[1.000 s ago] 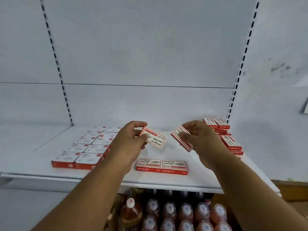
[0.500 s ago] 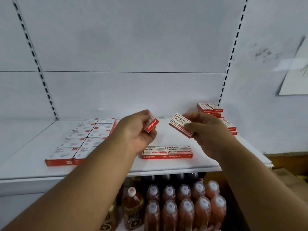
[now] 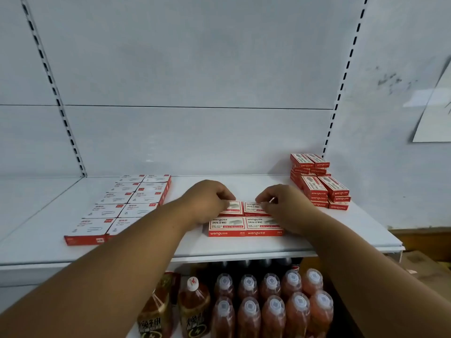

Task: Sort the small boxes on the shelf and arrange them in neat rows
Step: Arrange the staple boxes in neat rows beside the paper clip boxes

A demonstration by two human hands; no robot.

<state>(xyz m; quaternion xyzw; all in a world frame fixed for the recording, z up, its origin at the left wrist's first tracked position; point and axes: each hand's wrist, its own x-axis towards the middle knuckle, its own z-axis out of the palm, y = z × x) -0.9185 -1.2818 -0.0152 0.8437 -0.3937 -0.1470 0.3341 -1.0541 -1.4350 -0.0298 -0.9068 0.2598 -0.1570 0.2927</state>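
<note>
Two red-and-white staple boxes [image 3: 245, 226] lie side by side near the front of the white shelf [image 3: 244, 247]. Directly behind them lie two more. My left hand [image 3: 207, 202] rests on the back left box [image 3: 233, 208], fingers curled on it. The back right box [image 3: 253, 208] sits under the fingers of my right hand [image 3: 283, 206]. A neat double row of paler boxes [image 3: 127, 203] runs front to back on the left. A loose pile of staple boxes [image 3: 319, 182] stands at the back right.
Slotted uprights [image 3: 341, 93] frame the white back panel. Below the shelf stand several orange drink bottles [image 3: 271, 303] with capped tops and two darker bottles [image 3: 175, 311]. A sheet of paper [image 3: 436, 113] hangs on the right wall.
Both hands have come down from mid-air and set their boxes flat on the shelf behind the front pair. The camera has tilted a little.
</note>
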